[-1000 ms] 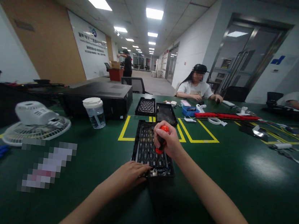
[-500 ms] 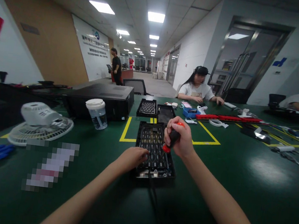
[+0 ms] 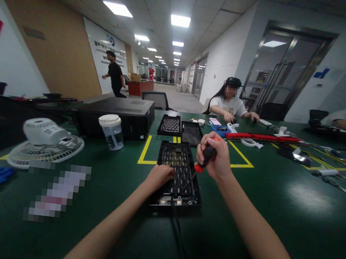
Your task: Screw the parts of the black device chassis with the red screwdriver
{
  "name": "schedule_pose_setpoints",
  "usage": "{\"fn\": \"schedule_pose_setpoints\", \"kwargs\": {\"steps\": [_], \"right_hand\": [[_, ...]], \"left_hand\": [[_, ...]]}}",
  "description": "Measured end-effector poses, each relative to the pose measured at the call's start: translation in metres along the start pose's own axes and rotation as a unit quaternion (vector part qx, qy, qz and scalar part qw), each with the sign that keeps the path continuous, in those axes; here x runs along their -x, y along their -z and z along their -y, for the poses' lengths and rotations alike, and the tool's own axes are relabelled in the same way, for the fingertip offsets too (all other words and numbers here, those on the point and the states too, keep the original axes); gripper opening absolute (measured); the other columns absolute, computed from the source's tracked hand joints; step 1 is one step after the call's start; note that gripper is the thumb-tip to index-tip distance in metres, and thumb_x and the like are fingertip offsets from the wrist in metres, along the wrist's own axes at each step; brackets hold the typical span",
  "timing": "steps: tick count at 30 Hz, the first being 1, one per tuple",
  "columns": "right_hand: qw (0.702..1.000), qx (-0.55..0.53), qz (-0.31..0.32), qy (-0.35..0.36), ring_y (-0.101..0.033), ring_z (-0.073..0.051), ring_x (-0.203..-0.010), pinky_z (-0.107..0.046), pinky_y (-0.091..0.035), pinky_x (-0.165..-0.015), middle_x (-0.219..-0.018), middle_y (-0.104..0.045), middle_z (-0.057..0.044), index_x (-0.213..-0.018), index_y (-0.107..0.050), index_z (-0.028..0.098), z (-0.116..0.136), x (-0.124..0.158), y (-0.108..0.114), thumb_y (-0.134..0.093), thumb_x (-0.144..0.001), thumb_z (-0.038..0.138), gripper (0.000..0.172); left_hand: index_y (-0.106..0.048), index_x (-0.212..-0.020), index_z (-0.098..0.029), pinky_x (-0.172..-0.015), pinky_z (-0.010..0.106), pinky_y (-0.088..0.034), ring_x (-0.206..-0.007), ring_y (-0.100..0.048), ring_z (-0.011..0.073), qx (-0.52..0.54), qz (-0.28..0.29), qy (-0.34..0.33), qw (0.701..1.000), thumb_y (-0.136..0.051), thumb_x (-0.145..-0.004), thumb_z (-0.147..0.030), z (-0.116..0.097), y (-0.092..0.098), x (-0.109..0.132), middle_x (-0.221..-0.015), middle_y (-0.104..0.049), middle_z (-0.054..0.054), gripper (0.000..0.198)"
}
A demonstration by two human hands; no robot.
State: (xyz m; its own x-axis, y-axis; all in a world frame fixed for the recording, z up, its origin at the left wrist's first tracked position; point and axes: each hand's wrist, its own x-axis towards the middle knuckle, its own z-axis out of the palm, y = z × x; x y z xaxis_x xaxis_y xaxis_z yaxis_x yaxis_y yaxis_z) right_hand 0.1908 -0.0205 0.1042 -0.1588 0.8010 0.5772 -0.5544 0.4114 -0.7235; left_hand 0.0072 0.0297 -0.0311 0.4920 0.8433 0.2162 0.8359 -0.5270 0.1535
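Observation:
An opened black electronic case (image 3: 177, 197) lies on the green table in front of me, with rows of dark rounded parts inside and a black cable (image 3: 177, 226) running from its front end towards me. My right hand (image 3: 217, 156) is wrapped round the red-and-black handle of a screwdriver (image 3: 199, 167). The screwdriver slants down to the left, its shaft reaching into the right part of the case; what the tip touches is too small to tell. My left hand (image 3: 161, 177) lies over the left side of the case, fingers curled together inwards; anything under the fingertips is hidden.
Behind the case lie a second black tray with rows of parts (image 3: 170, 125) and a flat black cover (image 3: 192, 132). A lidded cup (image 3: 112, 132), a large black box (image 3: 114, 114) and a white fan (image 3: 45, 143) stand left. A blue bin (image 3: 220, 130) is behind my right hand. A person sits opposite.
My right hand has shifted slightly right with the screwdriver, which now slants more. My left hand has moved a little forward over the case. A person in the background has walked left.

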Motion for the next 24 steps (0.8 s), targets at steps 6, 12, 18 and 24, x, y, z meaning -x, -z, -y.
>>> {"fn": "schedule_pose_setpoints", "kwargs": {"steps": [6, 12, 18, 24], "right_hand": [[1.0, 0.0, -0.002, 0.002, -0.043, -0.006, -0.035, -0.018, -0.033, -0.03, -0.059, -0.047, 0.006, -0.066, -0.044, 0.018, 0.002, 0.0, 0.0, -0.047, -0.078, 0.019, 0.012], [1.0, 0.005, -0.004, 0.008, -0.043, -0.006, -0.035, -0.018, -0.033, -0.031, -0.06, -0.047, 0.005, -0.066, -0.043, 0.018, 0.004, 0.0, -0.001, -0.047, -0.078, 0.02, 0.013], [1.0, 0.004, -0.013, 0.008, -0.042, -0.006, -0.036, -0.018, -0.033, -0.031, -0.059, -0.045, 0.005, -0.066, -0.042, 0.018, 0.008, 0.002, -0.005, -0.048, -0.077, 0.022, 0.013], [0.999, -0.015, -0.03, 0.015, -0.04, -0.006, -0.037, -0.018, -0.032, -0.032, -0.06, -0.042, 0.005, -0.065, -0.042, 0.019, 0.014, 0.004, -0.011, -0.049, -0.075, 0.026, 0.014]], "left_hand": [[-0.062, -0.077, -0.021, -0.07, 0.024, -0.04, -0.079, -0.06, 0.0162, 0.021, 0.002, -0.01, 1.0, -0.06, -0.074, -0.022, 0.003, 0.0, -0.003, -0.082, -0.066, 0.002, 0.004], [-0.061, -0.076, -0.02, -0.07, 0.023, -0.04, -0.076, -0.059, 0.0147, 0.069, -0.012, -0.021, 0.997, -0.057, -0.074, -0.016, -0.002, 0.005, 0.004, -0.078, -0.065, 0.001, 0.006], [-0.061, -0.081, -0.02, -0.071, 0.021, -0.043, -0.077, -0.06, 0.0122, 0.144, -0.024, -0.023, 0.989, -0.057, -0.074, -0.015, -0.013, 0.02, 0.021, -0.081, -0.066, -0.001, 0.01], [-0.063, -0.097, -0.021, -0.079, 0.023, -0.044, -0.087, -0.061, 0.0127, 0.254, -0.035, -0.023, 0.966, -0.056, -0.079, -0.021, -0.025, 0.04, 0.047, -0.095, -0.066, 0.001, 0.019]]}}
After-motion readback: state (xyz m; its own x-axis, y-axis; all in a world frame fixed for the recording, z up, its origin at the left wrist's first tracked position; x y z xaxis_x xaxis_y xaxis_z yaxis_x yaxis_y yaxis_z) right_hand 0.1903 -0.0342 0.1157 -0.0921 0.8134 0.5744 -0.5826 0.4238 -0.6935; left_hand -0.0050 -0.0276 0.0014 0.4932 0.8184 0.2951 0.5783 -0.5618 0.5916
